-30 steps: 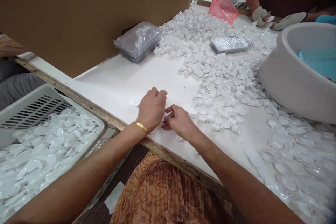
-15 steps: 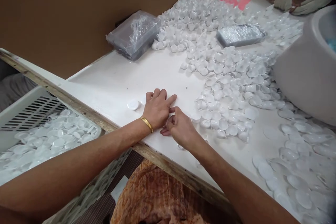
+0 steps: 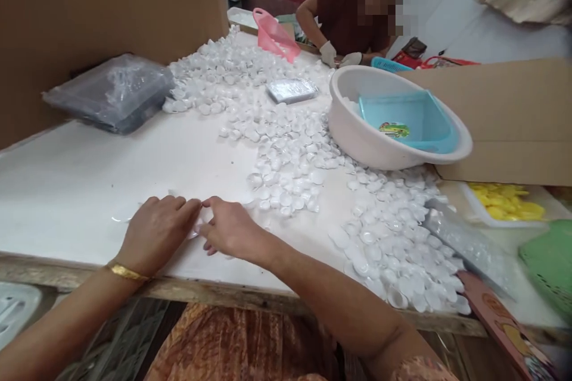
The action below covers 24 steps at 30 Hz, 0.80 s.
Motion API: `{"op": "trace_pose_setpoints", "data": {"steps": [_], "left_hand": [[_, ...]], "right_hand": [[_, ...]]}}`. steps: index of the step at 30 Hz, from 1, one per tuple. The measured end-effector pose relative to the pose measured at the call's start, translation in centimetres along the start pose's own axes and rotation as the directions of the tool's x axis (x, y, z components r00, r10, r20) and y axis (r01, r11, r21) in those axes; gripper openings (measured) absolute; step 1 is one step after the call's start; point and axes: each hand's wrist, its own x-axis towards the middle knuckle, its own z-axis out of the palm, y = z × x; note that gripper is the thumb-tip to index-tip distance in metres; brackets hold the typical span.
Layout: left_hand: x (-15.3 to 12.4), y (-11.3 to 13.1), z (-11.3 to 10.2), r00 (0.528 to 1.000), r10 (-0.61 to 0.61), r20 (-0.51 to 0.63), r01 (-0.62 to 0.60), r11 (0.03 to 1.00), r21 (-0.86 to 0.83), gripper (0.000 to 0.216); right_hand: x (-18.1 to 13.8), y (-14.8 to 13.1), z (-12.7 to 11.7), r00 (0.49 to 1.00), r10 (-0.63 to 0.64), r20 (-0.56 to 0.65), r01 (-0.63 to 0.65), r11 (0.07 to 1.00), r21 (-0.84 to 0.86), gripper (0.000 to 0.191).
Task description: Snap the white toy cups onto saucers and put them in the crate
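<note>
My left hand (image 3: 161,229) is low over the white table near its front edge, fingers bent and pressed together, a gold bangle on the wrist. Against its fingertips, my right hand (image 3: 232,227) pinches with thumb and forefinger. A small white plastic piece (image 3: 195,228) shows partly between the two hands, mostly hidden by fingers. Left of my left hand lies another white cup-like piece (image 3: 121,214), partly covered. Just beyond my right hand spreads a large heap of small white plastic cup-like pieces (image 3: 286,181).
A pale tub (image 3: 370,152) holding a blue scoop (image 3: 402,113) stands among the pieces. Plastic-wrapped packs (image 3: 111,92) lie at left. Farther back are a silvery pack (image 3: 292,90), a pink scoop (image 3: 272,36) and a gloved co-worker (image 3: 348,18). Yellow pieces (image 3: 507,201) are at right.
The view has swung right and up, bringing the tub's inside and the co-worker into sight. My hands stay together at the table's front edge, the left now with fingers more closed.
</note>
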Motion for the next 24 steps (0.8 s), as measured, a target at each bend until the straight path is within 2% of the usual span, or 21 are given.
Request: {"op": "trace_pose_setpoints", "data": {"steps": [2,3,4,5,6,7,8,10,13,15,17,19,20,22,24], "left_hand": [[-0.6,-0.8,-0.4,1.0,-0.015,0.008,0.013,0.988,0.155,0.025],[-0.9,-1.2,-0.6,0.998,-0.067,-0.013,0.069,0.977,0.2,0.026],[-1.0,-1.6,-0.8,0.991,-0.128,-0.048,0.135,0.964,0.227,0.028],[-1.1,-2.0,-0.8,0.979,-0.183,-0.094,0.2,0.951,0.235,0.03],[-1.1,-2.2,-0.8,0.963,-0.227,-0.147,0.256,0.941,0.221,0.033],[-1.0,-2.3,-0.8,0.946,-0.26,-0.193,0.296,0.937,0.187,0.036],[-0.8,-2.2,-0.7,0.935,-0.278,-0.22,0.311,0.941,0.133,0.037],[-0.6,-1.3,-0.7,0.939,-0.268,-0.217,0.269,0.963,-0.028,0.036],[-0.6,1.2,-1.1,0.974,-0.184,-0.131,0.128,0.927,-0.351,0.031],[-1.0,3.2,-1.6,0.993,-0.113,-0.016,0.088,0.852,-0.516,0.028],[-1.7,5.0,-1.9,0.997,0.008,0.078,0.04,0.808,-0.587,0.028],[-2.3,6.3,-2.0,0.988,0.09,0.127,0.0,0.814,-0.581,0.03],[-2.6,6.6,-1.9,0.985,0.095,0.141,-0.001,0.831,-0.556,0.027],[-2.7,6.5,-1.5,0.986,0.049,0.159,0.036,0.869,-0.493,0.021],[-2.6,5.8,-1.0,0.987,-0.01,0.16,0.082,0.888,-0.453,0.018]], "right_hand": [[-1.7,0.4,-3.6,0.996,-0.071,-0.05,0.07,0.997,-0.027,0.033],[-2.5,1.0,-5.8,0.983,-0.091,-0.16,0.076,0.992,-0.096,0.029],[-3.3,2.0,-8.2,0.938,-0.083,-0.336,0.01,0.977,-0.214,0.026],[-4.1,3.3,-10.6,0.863,-0.064,-0.502,-0.128,0.932,-0.339,0.025],[-4.8,4.7,-12.8,0.777,-0.064,-0.626,-0.294,0.842,-0.452,0.025],[-5.4,6.3,-14.6,0.731,-0.059,-0.68,-0.437,0.725,-0.532,0.026],[-5.9,7.8,-16.1,0.724,-0.044,-0.688,-0.52,0.621,-0.587,0.027],[-6.7,10.5,-17.8,0.771,-0.01,-0.637,-0.544,0.509,-0.667,0.029],[-7.2,12.8,-18.2,0.802,0.004,-0.597,-0.518,0.502,-0.692,0.026],[-7.5,12.7,-18.1,0.784,0.008,-0.621,-0.526,0.54,-0.657,0.022],[-7.9,11.4,-17.9,0.746,0.013,-0.666,-0.511,0.653,-0.559,0.019],[-8.4,9.3,-17.1,0.746,0.026,-0.666,-0.383,0.834,-0.396,0.019],[-8.6,8.0,-16.3,0.775,0.028,-0.632,-0.275,0.915,-0.296,0.021],[-8.6,5.4,-13.8,0.867,0.031,-0.498,-0.109,0.986,-0.128,0.022],[-7.9,3.3,-10.6,0.949,0.073,-0.306,-0.078,0.997,-0.004,0.018]]}}
